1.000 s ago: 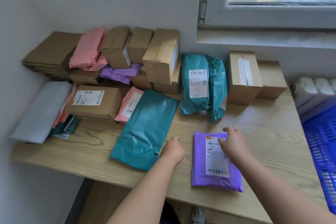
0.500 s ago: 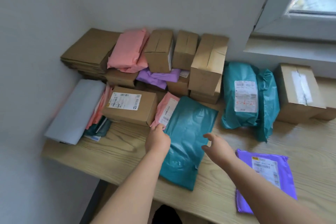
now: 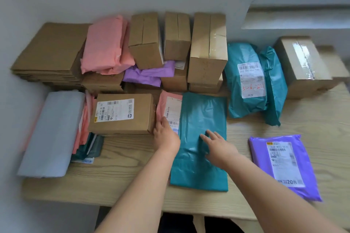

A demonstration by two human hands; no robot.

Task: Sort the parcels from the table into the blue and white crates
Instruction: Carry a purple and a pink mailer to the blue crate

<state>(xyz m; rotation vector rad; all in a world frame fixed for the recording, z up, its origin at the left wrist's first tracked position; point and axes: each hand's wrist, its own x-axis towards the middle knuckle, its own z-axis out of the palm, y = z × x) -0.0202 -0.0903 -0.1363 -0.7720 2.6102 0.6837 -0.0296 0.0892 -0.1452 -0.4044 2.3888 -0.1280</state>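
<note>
Parcels crowd the back and left of the wooden table (image 3: 132,176). My left hand (image 3: 165,135) curls over the near end of a pink labelled parcel (image 3: 170,105), wedged between a labelled cardboard box (image 3: 121,113) and a flat teal bag (image 3: 200,115). My right hand (image 3: 217,147) lies on the teal bag with straight, spread fingers. A purple labelled parcel (image 3: 284,164) lies flat at the front right, untouched. No crate is in view.
A bulky teal parcel (image 3: 246,79) and a taped box (image 3: 303,66) stand at the back right. Several upright boxes (image 3: 206,49), pink mailers (image 3: 106,45) and flat cardboard (image 3: 49,51) line the wall. A grey mailer (image 3: 51,134) lies at the left edge.
My view swung left, so the blue crate dropped out of sight. My right hand left the purple parcel and came onto the teal bag. My left hand reached the pink parcel.
</note>
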